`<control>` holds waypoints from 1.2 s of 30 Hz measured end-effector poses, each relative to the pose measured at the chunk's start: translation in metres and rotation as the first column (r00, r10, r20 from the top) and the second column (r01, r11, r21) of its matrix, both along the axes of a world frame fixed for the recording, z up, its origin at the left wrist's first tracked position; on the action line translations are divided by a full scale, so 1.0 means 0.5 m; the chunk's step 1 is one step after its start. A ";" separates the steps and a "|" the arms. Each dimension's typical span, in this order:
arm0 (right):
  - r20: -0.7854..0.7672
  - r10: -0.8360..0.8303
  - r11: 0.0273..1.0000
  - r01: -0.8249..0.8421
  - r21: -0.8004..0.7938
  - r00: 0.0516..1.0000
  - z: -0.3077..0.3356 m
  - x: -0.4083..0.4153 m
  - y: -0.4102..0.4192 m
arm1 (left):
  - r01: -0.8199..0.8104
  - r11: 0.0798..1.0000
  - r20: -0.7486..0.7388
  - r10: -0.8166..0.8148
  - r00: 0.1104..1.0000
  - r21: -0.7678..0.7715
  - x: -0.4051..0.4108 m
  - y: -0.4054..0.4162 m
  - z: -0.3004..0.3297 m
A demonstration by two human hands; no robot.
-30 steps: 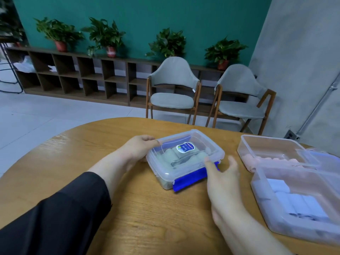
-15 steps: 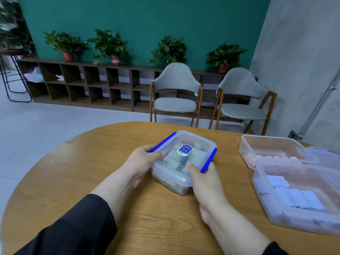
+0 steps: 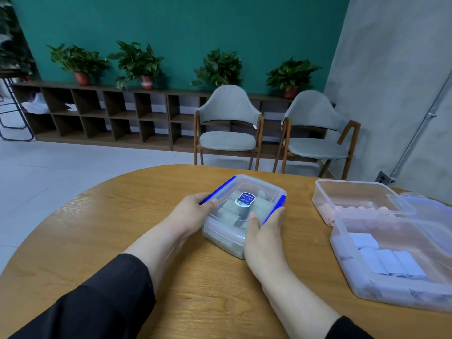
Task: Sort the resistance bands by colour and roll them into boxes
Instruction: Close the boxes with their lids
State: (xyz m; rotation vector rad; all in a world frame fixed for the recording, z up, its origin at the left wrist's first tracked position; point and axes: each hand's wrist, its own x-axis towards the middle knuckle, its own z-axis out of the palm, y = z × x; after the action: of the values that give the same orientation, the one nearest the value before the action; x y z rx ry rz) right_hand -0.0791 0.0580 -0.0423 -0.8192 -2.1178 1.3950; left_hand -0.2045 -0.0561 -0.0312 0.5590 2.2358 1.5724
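Both hands have closed in: our left hand and right hand grip the lidded box (green rolls inside); two boxes at right remain unlidded.

I see a clear plastic box near the middle of the round wooden table, its lid on, with blue clips along two sides and an oval blue label on top. Rolled grey-green resistance bands show through the lid, packed side by side. To the right stand two open clear boxes, touching each other. The farther box holds pink rolled bands along its near wall. The nearer box holds pale blue-white rolled bands lying in a row on its floor.
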 end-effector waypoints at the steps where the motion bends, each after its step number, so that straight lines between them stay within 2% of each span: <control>1: -0.017 0.019 0.999 -0.018 0.039 1.000 -0.005 0.007 0.009 | 0.019 1.000 -0.005 -0.020 1.000 -0.018 -0.009 0.003 -0.002; 2: -0.009 0.046 0.993 -0.045 0.111 0.999 -0.011 0.013 0.023 | 0.028 0.999 -0.019 -0.028 0.999 -0.025 -0.019 0.009 -0.003; 4: 0.165 0.097 0.917 -0.153 0.368 0.982 -0.022 0.031 0.066 | -0.030 0.999 -0.072 0.028 0.997 -0.032 -0.039 0.028 -0.007; 5: 0.269 0.120 0.834 -0.244 0.495 0.956 -0.023 0.035 0.084 | -0.105 0.993 -0.132 0.097 0.986 -0.055 -0.052 0.035 -0.007; 7: 0.395 0.147 0.672 -0.384 0.633 0.907 -0.017 0.043 0.120 | -0.283 0.945 -0.339 0.217 0.916 -0.161 -0.065 0.061 0.001; 9: 0.414 0.133 0.553 -0.414 0.723 0.901 -0.006 0.042 0.142 | -0.396 0.897 -0.546 0.234 0.804 -0.199 -0.058 0.090 0.011; 10: 0.393 0.126 0.520 -0.398 0.756 0.911 0.000 0.039 0.148 | -0.393 0.903 -0.601 0.220 0.768 -0.173 -0.045 0.103 0.014; 12: 0.351 0.105 0.493 -0.355 0.794 0.931 0.012 0.024 0.149 | -0.331 0.936 -0.686 0.164 0.709 -0.118 -0.003 0.121 0.001; 15: 0.342 0.026 0.459 -0.315 0.830 0.939 0.029 -0.009 0.140 | -0.269 0.954 -0.790 0.064 0.610 -0.130 0.048 0.116 -0.045; 17: 0.356 -0.029 0.451 -0.305 0.839 0.934 0.037 -0.030 0.137 | -0.227 0.963 -0.792 0.027 0.610 -0.142 0.043 0.112 -0.067; 20: 0.359 -0.078 0.433 -0.293 0.852 0.930 0.040 -0.049 0.141 | -0.135 0.982 -0.741 -0.007 0.672 -0.132 0.009 0.128 -0.074; 22: 0.398 -0.091 0.430 -0.324 0.842 0.913 0.044 -0.057 0.153 | -0.097 0.983 -0.733 -0.048 0.678 -0.155 -0.013 0.146 -0.074; 24: 0.461 -0.059 0.453 -0.387 0.803 0.886 0.055 -0.059 0.170 | -0.076 0.983 -0.718 -0.069 0.693 -0.169 -0.033 0.159 -0.072; 26: 0.449 0.030 0.519 -0.398 0.757 0.893 0.077 -0.047 0.190 | -0.062 0.978 -0.685 -0.092 0.722 -0.197 -0.050 0.169 -0.068; 29: 0.225 0.128 0.580 -0.257 0.773 0.966 0.123 0.014 0.245 | -0.158 0.958 -0.732 -0.071 0.677 -0.239 -0.055 0.188 -0.052; 32: 0.031 0.097 0.594 -0.083 0.800 0.995 0.163 0.116 0.348 | -0.185 0.981 -0.805 0.066 0.589 -0.055 0.017 0.221 -0.026; 34: -0.059 0.022 0.620 0.033 0.784 0.998 0.174 0.197 0.432 | -0.111 0.993 -0.791 0.108 0.602 0.050 0.103 0.248 -0.024; 36: -0.137 -0.092 0.629 0.165 0.760 0.986 0.164 0.278 0.514 | -0.048 0.996 -0.745 0.093 0.661 0.082 0.184 0.277 -0.041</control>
State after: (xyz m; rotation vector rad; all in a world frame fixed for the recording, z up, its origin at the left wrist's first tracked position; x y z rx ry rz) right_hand 0.0597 0.3149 0.0394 -0.5099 -2.2192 0.3182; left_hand -0.1127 0.0822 -0.0519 1.3701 2.8123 1.6269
